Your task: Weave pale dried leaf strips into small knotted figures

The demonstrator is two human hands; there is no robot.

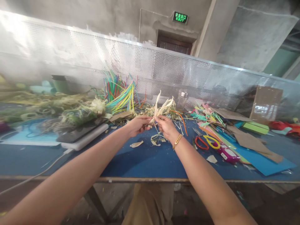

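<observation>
Your left hand [138,126] and right hand [167,127] meet at the middle of the frame, the fingers of each curled in and pinching the base of a small bunch of pale, dry husk strips [157,106]. That bunch stands up between your fingertips just above the centre, its tips fanning upward. A gold bracelet [177,141] circles your right wrist.

Just below your hands, a loose pale husk piece [136,144] and some curled scraps [156,140] lie on the blue tabletop [140,164]. Right behind the bunch, more husk litter spreads out, with an orange strip [183,122] curving down to the right of it. A clear jar [182,100] with a silvery lid stands a little farther back.

Right of centre, you have scissors [212,142] with one red and one yellow handle, touching or close to a purple object [228,155]; blue sheets [269,162] and brown card lie toward the right edge. Left of centre sits a bundle of bright, coloured stems [122,93]; farther left, a blurred husk heap [77,114] lies behind a white, cabled device [85,137]. A perforated panel [140,62] crosses behind everything.
</observation>
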